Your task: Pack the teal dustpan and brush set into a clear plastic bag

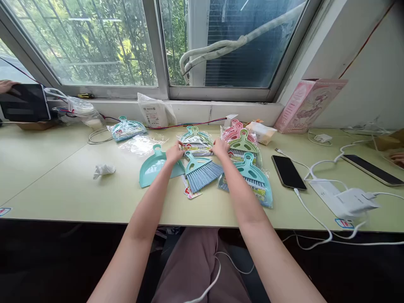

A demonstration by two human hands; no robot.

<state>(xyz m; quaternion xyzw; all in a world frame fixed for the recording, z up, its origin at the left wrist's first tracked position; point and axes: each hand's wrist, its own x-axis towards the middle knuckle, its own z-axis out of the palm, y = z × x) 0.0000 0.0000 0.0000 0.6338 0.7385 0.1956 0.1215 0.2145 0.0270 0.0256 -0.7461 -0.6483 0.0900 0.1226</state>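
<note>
A bagged turquoise dustpan-and-brush set (pixel 196 134) lies at the middle of the table. My left hand (pixel 174 152) is closed on its left edge, and my right hand (pixel 220 148) is closed on its right edge. Just nearer to me is an unwrapped brush (pixel 202 173) with blue-grey bristles, partly over a printed card (pixel 191 194). Left of it, an unwrapped turquoise dustpan (pixel 151 170) sits partly behind my left forearm. By my right forearm are more bagged sets: a turquoise one (pixel 267 190), a green one (pixel 244 144) and a pink one (pixel 234 131).
Another bagged set (pixel 128 128) and a clear plastic wrapper (pixel 143 144) are at the back left. A crumpled tissue (pixel 104 170) lies left. On the right are a phone (pixel 288 171), a white power strip (pixel 331 200) with cables, and a pink box (pixel 309 105).
</note>
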